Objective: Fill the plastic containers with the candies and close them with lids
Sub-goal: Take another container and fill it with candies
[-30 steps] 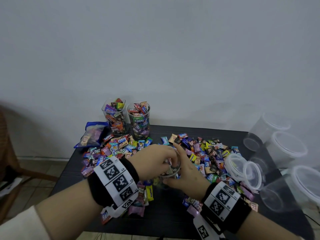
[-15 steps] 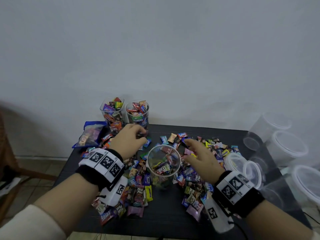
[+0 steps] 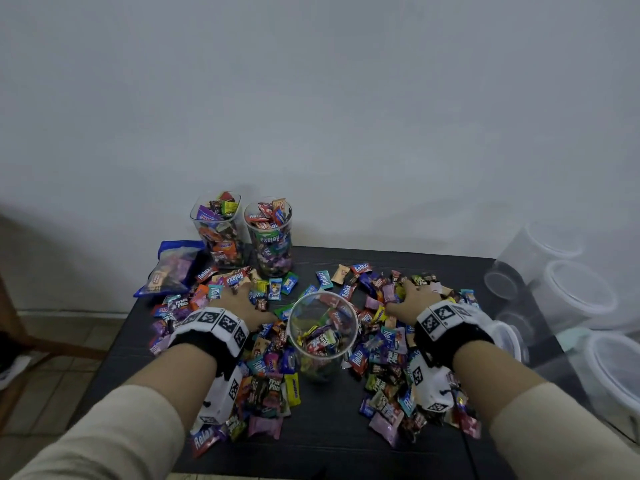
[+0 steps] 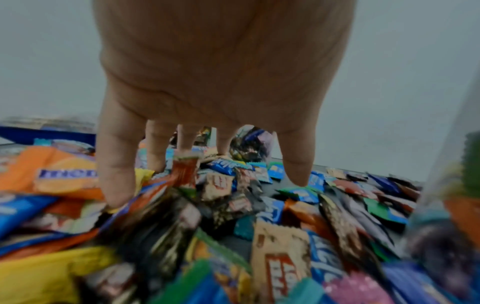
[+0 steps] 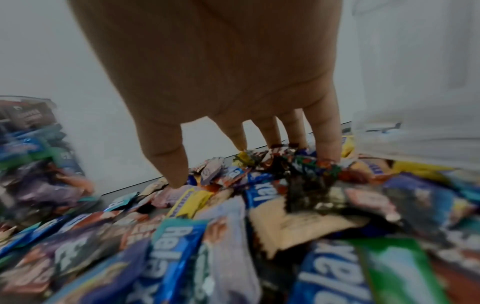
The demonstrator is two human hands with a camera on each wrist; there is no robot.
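A clear plastic container point(image 3: 322, 332), partly filled with wrapped candies, stands open at the middle of the black table point(image 3: 325, 438). Candy piles lie on both sides of it: the left pile point(image 3: 263, 368) and the right pile point(image 3: 384, 355). My left hand point(image 3: 242, 299) lies spread on the left pile, with straight fingers point(image 4: 116, 164) touching wrappers and holding nothing. My right hand point(image 3: 410, 299) lies spread on the right pile, its fingers point(image 5: 168, 160) straight and pressing down on wrappers. Both hands are apart from the container.
Two candy-filled clear containers point(image 3: 216, 226) point(image 3: 270, 237) stand without lids at the back left, beside a blue candy bag point(image 3: 173, 265). Empty lidded containers point(image 3: 581, 299) are stacked off the table's right edge. A white lid point(image 3: 509, 337) lies behind my right wrist.
Both hands left the container's rim and moved outward and forward onto the candy piles, the left one to the left pile, the right one to the right pile. The container stayed in place.
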